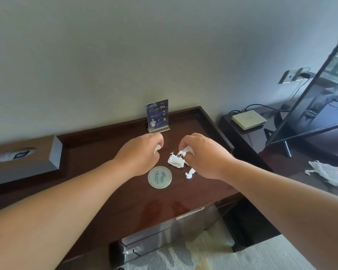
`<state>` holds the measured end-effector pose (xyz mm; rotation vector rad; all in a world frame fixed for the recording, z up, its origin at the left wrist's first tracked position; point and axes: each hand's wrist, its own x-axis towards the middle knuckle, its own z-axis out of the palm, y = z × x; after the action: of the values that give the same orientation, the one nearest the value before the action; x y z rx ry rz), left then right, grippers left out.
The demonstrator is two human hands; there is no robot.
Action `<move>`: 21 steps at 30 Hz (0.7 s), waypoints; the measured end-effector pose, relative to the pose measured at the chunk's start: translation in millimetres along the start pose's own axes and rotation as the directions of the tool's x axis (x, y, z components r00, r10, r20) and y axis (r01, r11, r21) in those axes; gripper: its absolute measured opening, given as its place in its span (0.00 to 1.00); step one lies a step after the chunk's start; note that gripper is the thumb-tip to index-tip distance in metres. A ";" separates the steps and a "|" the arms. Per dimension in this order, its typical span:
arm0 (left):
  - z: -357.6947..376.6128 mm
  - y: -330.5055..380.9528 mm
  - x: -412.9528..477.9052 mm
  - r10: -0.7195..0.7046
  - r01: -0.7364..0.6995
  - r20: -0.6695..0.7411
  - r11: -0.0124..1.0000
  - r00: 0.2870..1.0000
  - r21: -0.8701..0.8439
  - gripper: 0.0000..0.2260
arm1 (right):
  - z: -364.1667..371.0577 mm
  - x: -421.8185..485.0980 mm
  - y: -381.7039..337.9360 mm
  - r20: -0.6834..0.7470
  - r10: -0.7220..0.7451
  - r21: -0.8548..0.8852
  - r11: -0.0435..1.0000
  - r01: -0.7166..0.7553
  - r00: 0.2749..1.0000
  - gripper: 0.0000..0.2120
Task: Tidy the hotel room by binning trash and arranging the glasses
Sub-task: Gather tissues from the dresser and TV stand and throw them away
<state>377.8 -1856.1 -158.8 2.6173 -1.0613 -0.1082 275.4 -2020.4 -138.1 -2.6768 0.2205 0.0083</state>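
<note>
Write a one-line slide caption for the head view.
Left hand pinches a tissue scrap while right hand grips a crumpled tissue wad on the dark desk, beside a round coaster.

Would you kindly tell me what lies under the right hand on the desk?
The right hand pinches crumpled tissue; a larger wad and a small scrap lie on the desk beside it. Whatever is beneath the palm is hidden.

On the surface (pixel 105 152) a card stand (pixel 158 115) stands at the back against the wall (pixel 125 55), a tissue box (pixel 23 162) lies to the left, a coaster (pixel 159 177) sits mid-surface with crumpled tissues (pixel 176 160) just behind-right of it, and a bin (pixel 164 234) stands below the front edge.
</note>
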 end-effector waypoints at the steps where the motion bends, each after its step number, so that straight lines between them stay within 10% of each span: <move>1: 1.8 8.2 -1.8 -0.001 0.001 -0.001 1.000 1.000 0.006 0.07 | -3.3 -5.2 6.6 0.002 0.002 0.000 1.000 -0.002 1.000 0.12; 21: 43.9 10.1 47.0 0.007 -0.005 0.121 1.000 0.993 -0.019 0.08 | 5.8 8.1 62.8 0.058 0.149 -0.023 0.989 -0.148 0.987 0.12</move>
<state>396.8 -1906.8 -195.0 2.6194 -1.1018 -0.2774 273.7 -2074.7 -171.2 -2.6681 0.4022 0.1373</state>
